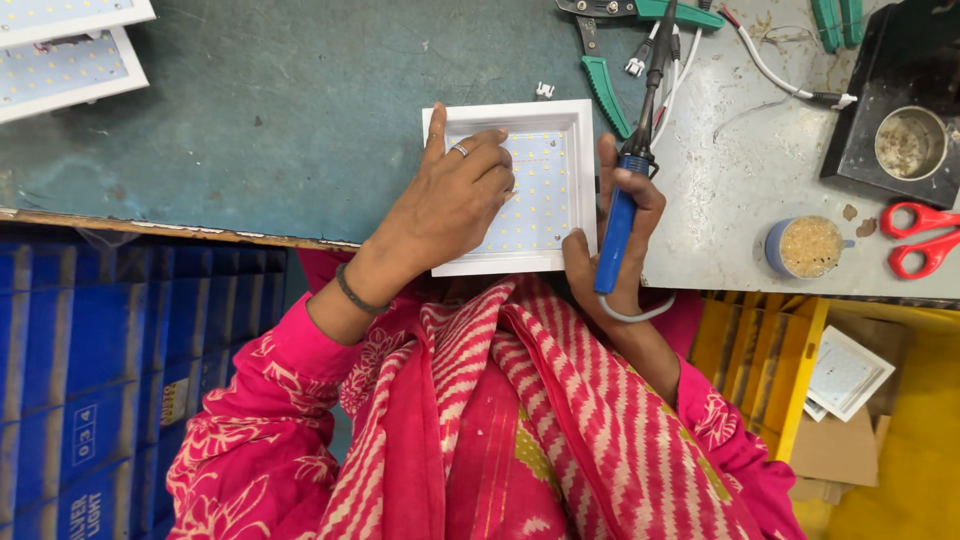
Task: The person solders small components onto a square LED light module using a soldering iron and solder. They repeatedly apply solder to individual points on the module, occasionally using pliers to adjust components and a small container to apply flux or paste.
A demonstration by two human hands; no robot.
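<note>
Right hand point(612, 235): fist closed around blue soldering iron point(622, 215), beside panel's right edge.
Left hand point(455, 195): fingers spread flat, pressing white LED panel point(545, 190).

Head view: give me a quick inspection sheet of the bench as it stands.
Surface: worn teal bench, grey sheet at right.
Job's things: square white light panel; blue-handled soldering iron.
Clutter: red scissors, green pliers, two small pots, spare panels top left.
Grips: left hand presses on the panel; right hand holds the iron.
Cables: white wires, top right.
Surroundings: blue crates, yellow bin.
</note>
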